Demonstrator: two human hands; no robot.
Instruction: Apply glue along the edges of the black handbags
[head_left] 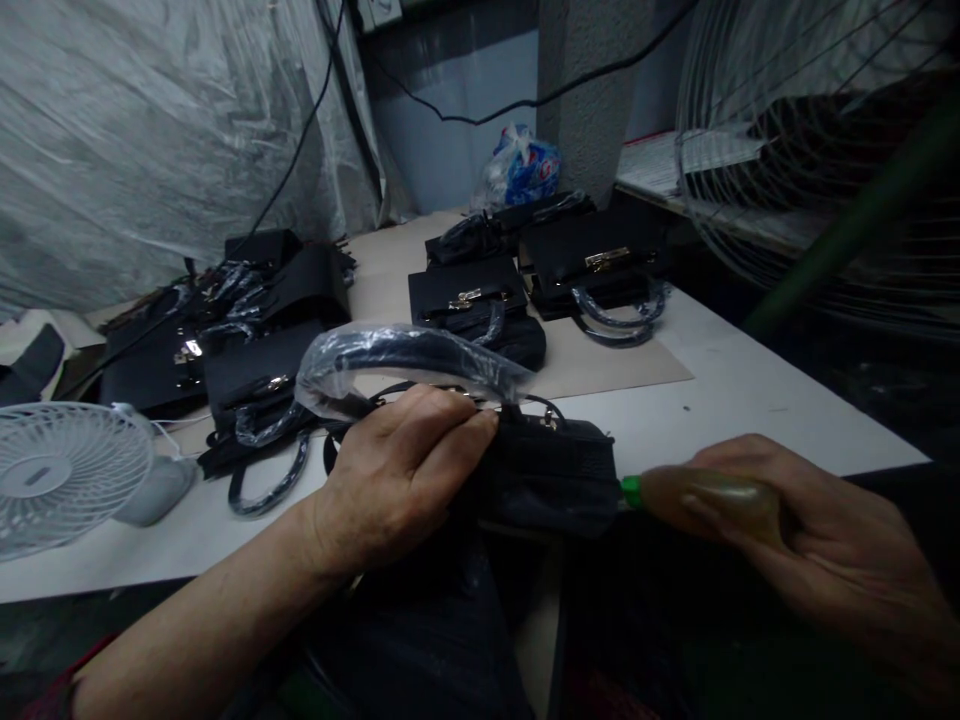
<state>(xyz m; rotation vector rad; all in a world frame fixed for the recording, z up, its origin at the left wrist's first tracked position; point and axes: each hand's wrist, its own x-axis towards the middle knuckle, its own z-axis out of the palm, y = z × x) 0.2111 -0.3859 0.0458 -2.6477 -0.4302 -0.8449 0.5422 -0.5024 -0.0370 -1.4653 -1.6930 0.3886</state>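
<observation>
A black handbag (pixel 551 475) lies at the table's near edge, its curved handle (pixel 420 355) wrapped in clear plastic. My left hand (pixel 409 465) is closed over the bag's top beside the handle and grips it there. To the right, my right hand (pixel 810 540) is wrapped round a soft amber bottle (pixel 712 500) with a green neck. The bottle points left, and its tip meets or nearly meets the bag's right end; the exact contact is too dark to make out. My left fingertips hide part of the bag's top.
More black handbags (pixel 465 290) with plastic-wrapped handles lie across the white table (pixel 787 400), some stacked at the left (pixel 262 290). A small white fan (pixel 75 480) stands at left. A large wire-caged fan (pixel 825 170) is at upper right. A blue plastic bag (pixel 532 170) sits behind.
</observation>
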